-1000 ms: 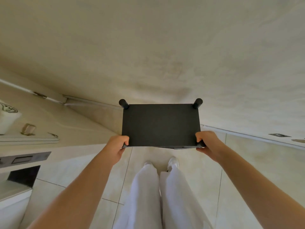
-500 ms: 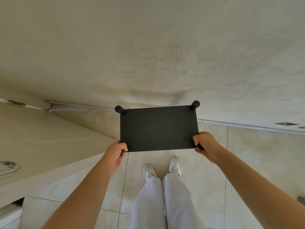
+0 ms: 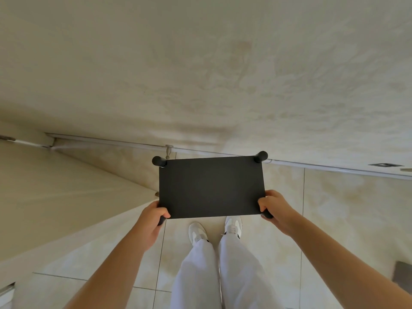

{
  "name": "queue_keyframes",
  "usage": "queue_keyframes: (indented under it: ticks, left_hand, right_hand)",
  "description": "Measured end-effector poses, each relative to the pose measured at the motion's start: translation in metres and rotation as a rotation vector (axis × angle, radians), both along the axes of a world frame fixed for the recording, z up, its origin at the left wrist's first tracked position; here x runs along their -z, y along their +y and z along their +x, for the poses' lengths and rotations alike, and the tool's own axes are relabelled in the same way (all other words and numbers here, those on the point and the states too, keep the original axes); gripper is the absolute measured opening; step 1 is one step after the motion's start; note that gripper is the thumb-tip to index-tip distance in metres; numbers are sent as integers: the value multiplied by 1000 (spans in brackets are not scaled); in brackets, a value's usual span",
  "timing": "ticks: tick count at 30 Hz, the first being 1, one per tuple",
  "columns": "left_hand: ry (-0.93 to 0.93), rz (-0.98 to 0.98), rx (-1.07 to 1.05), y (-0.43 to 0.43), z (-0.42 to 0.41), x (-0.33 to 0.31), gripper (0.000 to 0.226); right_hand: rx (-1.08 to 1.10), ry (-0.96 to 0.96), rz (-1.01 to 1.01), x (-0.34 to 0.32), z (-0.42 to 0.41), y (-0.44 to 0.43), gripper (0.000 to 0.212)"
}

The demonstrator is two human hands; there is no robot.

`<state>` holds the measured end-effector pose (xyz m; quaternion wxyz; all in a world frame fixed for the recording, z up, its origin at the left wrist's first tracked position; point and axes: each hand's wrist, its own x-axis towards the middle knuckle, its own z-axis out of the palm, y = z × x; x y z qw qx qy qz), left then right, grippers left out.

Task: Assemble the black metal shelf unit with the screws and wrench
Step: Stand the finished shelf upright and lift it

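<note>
At its near corners, both hands [image 3: 153, 216] [image 3: 275, 207] clutch the black shelf unit [image 3: 211, 186].

Wall [image 3: 223, 74] and doorstop [image 3: 168, 150] stand just beyond shelf [image 3: 211, 188]; floor [image 3: 334, 208] rightward is open.

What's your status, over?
Left hand, right hand grip near corners of black shelf unit. Unit close to wall. Door stop by far left post.

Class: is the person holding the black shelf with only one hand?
No, the left hand and right hand both grip the shelf.
</note>
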<state>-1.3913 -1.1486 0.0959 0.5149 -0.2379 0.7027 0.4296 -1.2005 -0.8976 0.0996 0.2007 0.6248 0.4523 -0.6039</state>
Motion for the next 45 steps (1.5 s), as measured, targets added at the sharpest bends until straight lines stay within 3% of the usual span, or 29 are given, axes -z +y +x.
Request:
queue_keyframes:
  ticks: [6,10,16,23,45]
  left_hand:
    - [110,-116,278,9,-17,-3,31]
    - [129,14,151,20,-31,-6,36]
    - [174,-2,60,40,-38,3,31]
    - [235,-9,90,52,-37,19,43]
    - [280,38,-9,93,-125,32,42]
  right_hand:
    - [-164,-23,-31,-8,-9,8,35]
    - [-79,64,-30,-13,-13,18,24]
    - [100,128,40,-9,-34,31,45]
    - [-60,63,151,4,-49,25,65]
    - [12,112,176,9,-121,57,57]
